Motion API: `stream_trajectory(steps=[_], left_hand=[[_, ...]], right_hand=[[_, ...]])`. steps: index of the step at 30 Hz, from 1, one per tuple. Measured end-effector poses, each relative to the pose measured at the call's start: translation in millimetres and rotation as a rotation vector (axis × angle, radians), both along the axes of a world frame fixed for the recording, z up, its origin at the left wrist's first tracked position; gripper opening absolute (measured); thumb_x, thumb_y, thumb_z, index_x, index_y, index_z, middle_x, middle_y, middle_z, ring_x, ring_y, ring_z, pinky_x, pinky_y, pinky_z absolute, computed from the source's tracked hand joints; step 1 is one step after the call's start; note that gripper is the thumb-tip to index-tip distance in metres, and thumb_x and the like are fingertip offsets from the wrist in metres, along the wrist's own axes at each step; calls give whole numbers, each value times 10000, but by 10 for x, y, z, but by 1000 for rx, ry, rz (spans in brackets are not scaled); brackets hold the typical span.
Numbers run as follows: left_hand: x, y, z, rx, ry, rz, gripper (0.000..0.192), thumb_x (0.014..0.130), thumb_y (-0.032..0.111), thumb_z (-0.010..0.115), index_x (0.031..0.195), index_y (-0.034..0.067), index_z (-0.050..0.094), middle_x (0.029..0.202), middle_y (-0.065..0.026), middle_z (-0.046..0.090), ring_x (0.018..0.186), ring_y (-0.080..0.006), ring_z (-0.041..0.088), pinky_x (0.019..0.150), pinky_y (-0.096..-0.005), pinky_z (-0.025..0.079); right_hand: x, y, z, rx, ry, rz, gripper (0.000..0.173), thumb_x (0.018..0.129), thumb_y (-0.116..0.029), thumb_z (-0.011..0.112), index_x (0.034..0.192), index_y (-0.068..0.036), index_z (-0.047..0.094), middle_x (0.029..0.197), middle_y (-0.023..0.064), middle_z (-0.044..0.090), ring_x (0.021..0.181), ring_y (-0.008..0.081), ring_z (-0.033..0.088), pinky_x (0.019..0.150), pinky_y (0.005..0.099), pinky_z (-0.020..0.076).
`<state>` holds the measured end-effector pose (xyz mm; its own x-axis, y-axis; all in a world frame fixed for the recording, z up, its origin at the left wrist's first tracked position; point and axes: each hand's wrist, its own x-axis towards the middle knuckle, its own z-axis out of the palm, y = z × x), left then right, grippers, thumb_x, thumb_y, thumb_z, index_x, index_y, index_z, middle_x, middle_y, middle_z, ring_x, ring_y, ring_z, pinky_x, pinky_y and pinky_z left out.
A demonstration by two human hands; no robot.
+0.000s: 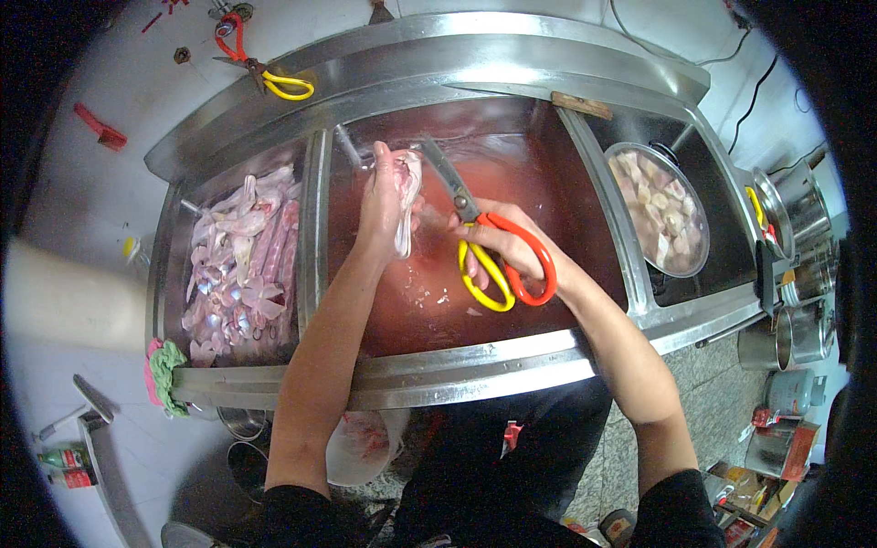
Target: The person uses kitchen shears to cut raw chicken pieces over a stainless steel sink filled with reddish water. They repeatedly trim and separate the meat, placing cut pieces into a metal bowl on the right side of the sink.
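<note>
My left hand (pixel 379 209) is shut on a pale, wet piece of raw meat (pixel 408 185), held upright over the middle sink basin (pixel 479 342). Reddish water fills that basin, with small scraps floating in it. In my right hand (pixel 503 233) is a pair of scissors (pixel 460 198) with one yellow and one red handle. Their blades point up and left, toward the top of the meat, and seem closed together; contact with the meat cannot be made out. Raw meat pieces (pixel 240 274), some long and neck-like, are heaped in the left basin.
A pot of pale cut chunks (pixel 661 205) stands in the right basin. A wooden-handled knife (pixel 581 105) lies along the back rim. Second scissors (pixel 257 68) hang at the back left. Green cloth (pixel 166 377) drapes the front left corner. Below is a white bucket (pixel 360 449).
</note>
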<state>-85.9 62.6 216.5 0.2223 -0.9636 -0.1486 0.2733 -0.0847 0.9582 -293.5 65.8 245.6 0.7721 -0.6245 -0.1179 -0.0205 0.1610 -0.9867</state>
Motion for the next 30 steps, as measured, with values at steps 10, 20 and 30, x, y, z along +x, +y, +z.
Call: stream_trajectory(steps=[10,20,30], left_hand=[[55,-56,-79,-209,185,15,513,1037,497,310,1428,191,441,897,30,601,670,-71,543,500,-243,448],[141,-129,-97,-325,451,184,446,1047,366,338,1344,79,509,1077,-34,598,888,-187,586,785,-373,511],[237,10,75,-146,481,308,457,968,544,436,1035,119,588,911,-41,641,794,-237,658,675,-410,535]], right_hand=[[9,-42,-93,36,123,35,229,959,-152,492,1118,10,524,753,97,625,639,157,645,585,278,553],[27,-1,-165,-88,217,91,262,915,-125,478,1118,33,530,777,113,625,679,183,654,626,309,556],[95,128,-177,-721,399,167,399,805,-146,550,1162,30,520,705,237,623,684,376,666,676,441,540]])
